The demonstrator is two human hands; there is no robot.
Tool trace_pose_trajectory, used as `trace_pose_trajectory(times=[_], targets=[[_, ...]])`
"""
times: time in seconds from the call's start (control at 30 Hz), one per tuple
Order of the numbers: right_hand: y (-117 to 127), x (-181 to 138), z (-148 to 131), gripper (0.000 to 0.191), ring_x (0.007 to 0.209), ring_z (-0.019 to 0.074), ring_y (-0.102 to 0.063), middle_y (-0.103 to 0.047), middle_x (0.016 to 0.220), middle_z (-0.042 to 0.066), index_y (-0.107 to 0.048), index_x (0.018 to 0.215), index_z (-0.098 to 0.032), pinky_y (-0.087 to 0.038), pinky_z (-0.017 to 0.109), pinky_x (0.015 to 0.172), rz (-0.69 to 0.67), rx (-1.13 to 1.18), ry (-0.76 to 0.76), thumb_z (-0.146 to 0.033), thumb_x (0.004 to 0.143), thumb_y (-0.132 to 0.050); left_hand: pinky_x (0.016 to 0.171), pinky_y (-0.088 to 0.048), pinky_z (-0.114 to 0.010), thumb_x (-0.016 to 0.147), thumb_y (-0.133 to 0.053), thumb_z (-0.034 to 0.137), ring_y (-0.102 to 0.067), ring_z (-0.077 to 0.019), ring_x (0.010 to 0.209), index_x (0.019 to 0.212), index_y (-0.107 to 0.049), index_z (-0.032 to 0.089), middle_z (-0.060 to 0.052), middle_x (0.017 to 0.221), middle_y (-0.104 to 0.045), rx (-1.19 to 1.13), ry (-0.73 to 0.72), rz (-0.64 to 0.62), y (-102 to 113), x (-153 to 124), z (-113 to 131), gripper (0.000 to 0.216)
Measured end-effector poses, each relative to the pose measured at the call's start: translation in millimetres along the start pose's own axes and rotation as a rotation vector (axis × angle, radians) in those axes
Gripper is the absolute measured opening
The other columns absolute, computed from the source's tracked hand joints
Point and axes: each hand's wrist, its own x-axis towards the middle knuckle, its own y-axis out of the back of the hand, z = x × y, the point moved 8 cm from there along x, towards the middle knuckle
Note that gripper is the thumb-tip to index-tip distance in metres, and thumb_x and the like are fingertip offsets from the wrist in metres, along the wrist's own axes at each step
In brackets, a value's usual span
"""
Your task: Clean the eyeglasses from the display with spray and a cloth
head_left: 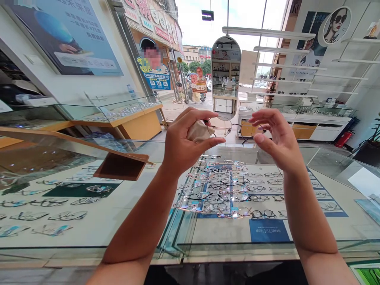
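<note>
A pair of thin dark-rimmed eyeglasses (pixel 236 125) is held up in front of me, above the glass counter. My left hand (pixel 186 136) has finger and thumb at the upper and lower edges of the left lens. A crumpled beige cloth (pixel 200 132) is tucked in the same palm. At the other end of the frame, my right hand (pixel 276 132) curls its fingers and thumb around the right lens and temple. The exact contact there is partly hidden. Below both hands, several rows of eyeglasses (pixel 231 186) lie on the counter.
The glass counter (pixel 208 246) spans the front. A wooden-framed tray or mirror (pixel 121 166) juts in at left, above more eyeglasses (pixel 67 215). An oval standing mirror (pixel 226 75) rises behind my hands. Display shelves (pixel 285 69) and a fire extinguisher (pixel 343 139) stand at right.
</note>
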Motion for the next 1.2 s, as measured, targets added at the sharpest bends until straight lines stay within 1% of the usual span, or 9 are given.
trace_pose_trajectory(times=[0.1,0.23,0.33,0.5,0.7,0.87,1.03,1.1,1.2], targets=[[2.5,-3.8,-16.7,0.05,0.111,0.0234,-0.068,-0.073,0.118,0.004,-0.063,0.127,-0.028,-0.052,0.044,0.102,0.053,-0.21,0.137,-0.047,0.085,-0.082,0.062,-0.05,-0.029,0.076,-0.093,0.053,-0.06,-0.013,0.072,0.116,-0.076,0.028,0.002,0.085,-0.066,-0.031,0.005,0.103,6.7,-1.8,-3.7,0.051],[2.0,-7.3,-28.1,0.046,0.104,0.0251,-0.068,-0.074,0.108,0.004,-0.065,0.128,-0.029,-0.054,0.047,0.099,0.123,-0.354,0.209,-0.047,0.088,-0.08,0.062,-0.05,-0.029,0.075,-0.093,0.054,-0.059,-0.0132,0.071,0.117,-0.075,0.031,0.003,0.084,-0.065,-0.038,-0.017,0.142,8.3,-2.2,-0.5,0.051],[2.3,-9.2,-33.2,0.043,0.101,0.0247,-0.069,-0.074,0.106,0.004,-0.066,0.127,-0.028,-0.055,0.048,0.096,0.168,-0.366,0.253,-0.045,0.089,-0.079,0.06,-0.049,-0.029,0.074,-0.092,0.058,-0.058,-0.013,0.069,0.115,-0.076,0.032,0.003,0.084,-0.065,-0.057,-0.013,0.176,10.9,-2.7,3.0,0.051],[5.5,-12.3,-40.5,0.039,0.09,0.0212,-0.067,-0.073,0.095,0.001,-0.071,0.119,-0.023,-0.054,0.046,0.089,0.248,-0.289,0.339,-0.038,0.087,-0.085,0.063,-0.051,-0.03,0.075,-0.091,0.059,-0.061,-0.0141,0.071,0.118,-0.077,0.034,0.002,0.084,-0.066,-0.099,0.027,0.158,11.4,-2.1,3.5,0.051],[8.3,-15.4,-44.7,0.031,0.085,0.0222,-0.066,-0.07,0.09,0.0,-0.071,0.118,-0.03,-0.055,0.049,0.088,0.332,-0.316,0.341,-0.04,0.09,-0.08,0.065,-0.054,-0.031,0.08,-0.092,0.046,-0.066,-0.0145,0.074,0.121,-0.077,0.031,0.001,0.087,-0.073,-0.102,0.01,0.123,10.8,0.6,9.7,0.046],[10.1,-15.9,-38.6,0.035,0.092,0.0278,-0.066,-0.069,0.097,0.006,-0.068,0.122,-0.03,-0.056,0.054,0.096,0.338,-0.399,0.251,-0.05,0.094,-0.073,0.07,-0.055,-0.039,0.096,-0.073,0.038,-0.071,-0.0187,0.086,0.125,-0.071,0.035,0.002,0.1,-0.077,0.052,0.121,0.078,10.9,-3.2,7.7,0.029],[13.0,-16.6,-31.9,0.042,0.103,0.0301,-0.066,-0.068,0.104,0.007,-0.066,0.126,-0.03,-0.053,0.056,0.102,0.361,-0.376,0.218,-0.056,0.094,-0.071,0.057,-0.042,-0.036,0.097,-0.066,0.036,-0.058,-0.0138,0.063,0.118,-0.072,0.034,0.004,0.088,-0.074,0.126,0.141,0.132,17.8,-5.0,8.8,0.022],[13.6,-16.8,-31.6,0.04,0.102,0.0295,-0.066,-0.068,0.103,0.006,-0.067,0.125,-0.031,-0.053,0.056,0.102,0.38,-0.364,0.218,-0.054,0.093,-0.072,0.061,-0.047,-0.037,0.098,-0.067,0.039,-0.061,-0.0154,0.07,0.118,-0.072,0.035,0.002,0.097,-0.075,0.126,0.15,0.139,17.3,-4.2,11.0,0.022],[12.4,-16.8,-34.6,0.036,0.095,0.0272,-0.066,-0.069,0.098,0.005,-0.069,0.122,-0.03,-0.054,0.053,0.099,0.396,-0.33,0.253,-0.048,0.092,-0.077,0.084,-0.055,-0.041,0.093,-0.077,0.048,-0.069,-0.0205,0.094,0.118,-0.073,0.033,-0.001,0.104,-0.073,0.137,0.091,0.16,15.4,-2.6,20.6,0.029]])
